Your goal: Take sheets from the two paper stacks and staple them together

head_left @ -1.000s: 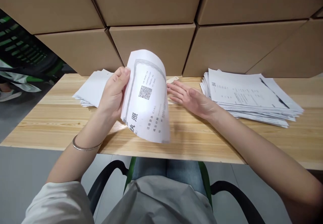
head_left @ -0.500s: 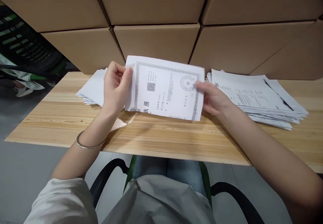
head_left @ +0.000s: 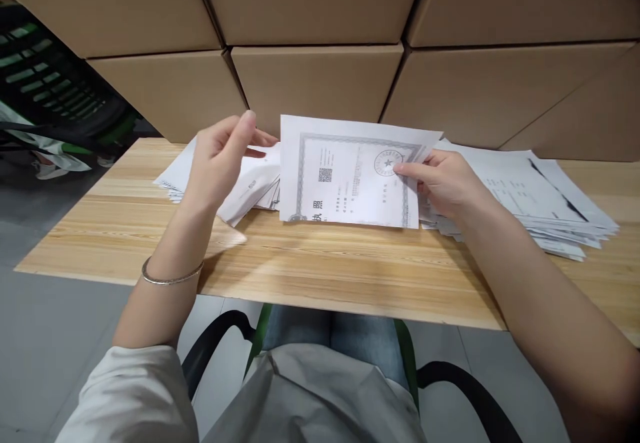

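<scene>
A printed sheet of paper (head_left: 350,183), with a patterned border, a QR code and a round star stamp, is held up over the table. My right hand (head_left: 445,176) pinches its right side, thumb on the printed face near the stamp. Apart from the sheet's left edge, my left hand (head_left: 223,156) is raised with its thumb up and fingers apart, holding nothing. Below and behind that hand lies a left stack of papers (head_left: 253,186). A right stack of printed papers (head_left: 530,190) lies beyond my right hand, partly covered by it.
Brown cardboard boxes (head_left: 315,83) are stacked along the back of the wooden table (head_left: 325,270). A chair with black armrests (head_left: 215,336) is around my lap. At the far left, on the floor side, stands a black slatted chair (head_left: 50,76).
My left hand has let go of the sheet's left edge and moved slightly left and up. With my right hand, the sheet has shifted right, uncovering more of the left stack.
</scene>
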Tool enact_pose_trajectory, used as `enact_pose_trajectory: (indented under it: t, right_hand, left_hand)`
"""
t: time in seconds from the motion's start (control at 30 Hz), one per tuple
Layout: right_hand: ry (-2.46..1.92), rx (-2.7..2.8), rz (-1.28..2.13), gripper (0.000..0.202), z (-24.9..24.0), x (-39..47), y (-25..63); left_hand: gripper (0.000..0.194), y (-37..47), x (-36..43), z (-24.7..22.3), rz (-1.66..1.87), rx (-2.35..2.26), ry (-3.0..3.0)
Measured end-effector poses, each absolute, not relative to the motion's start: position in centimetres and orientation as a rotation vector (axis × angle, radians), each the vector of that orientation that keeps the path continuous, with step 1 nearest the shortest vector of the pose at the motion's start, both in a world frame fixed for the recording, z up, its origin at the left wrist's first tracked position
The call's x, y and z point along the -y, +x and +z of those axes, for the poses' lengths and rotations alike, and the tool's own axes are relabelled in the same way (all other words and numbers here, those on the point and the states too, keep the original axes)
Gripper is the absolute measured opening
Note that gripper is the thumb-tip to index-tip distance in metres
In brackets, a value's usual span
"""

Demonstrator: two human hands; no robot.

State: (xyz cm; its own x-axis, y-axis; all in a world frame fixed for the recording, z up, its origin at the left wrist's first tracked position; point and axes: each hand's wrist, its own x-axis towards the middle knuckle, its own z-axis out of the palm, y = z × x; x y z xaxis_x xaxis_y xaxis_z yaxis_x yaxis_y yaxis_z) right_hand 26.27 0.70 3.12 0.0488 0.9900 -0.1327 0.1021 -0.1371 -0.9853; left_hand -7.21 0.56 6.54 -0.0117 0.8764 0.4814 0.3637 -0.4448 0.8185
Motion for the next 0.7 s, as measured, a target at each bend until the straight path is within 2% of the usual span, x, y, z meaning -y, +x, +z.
enact_pose_trajectory:
  t: [0.07, 0.13, 0.2, 0.3, 0.7]
  right_hand:
    - [-1.484, 1.235, 1.301, 0.02, 3.4, -0.6, 26.6]
    - [-1.546, 1.311, 1.354, 0.022, 3.5, -0.4, 27.0]
    - [-1.589, 1.388, 1.384, 0.025, 3.4, -0.2, 27.4]
    - [-1.613, 1.468, 1.459, 0.031, 3.0, -0.2, 27.5]
    - [-1.527, 1.567, 1.532, 0.016, 2.7, -0.1, 27.1]
  left_hand:
    - [0.039, -8.3, -0.7, 6.7, 1.463, -1.558, 1.878]
    - [0.033, -9.3, -1.0, 6.5, 1.196, -1.819, 1.961]
    - [0.038, -9.8, -1.1, 5.9, 0.942, -1.941, 1.967]
    - [0.045, -9.5, -1.0, 5.0, 0.751, -1.999, 1.935]
    - [0.033, -9.1, -1.1, 5.2, 0.647, -1.995, 2.004]
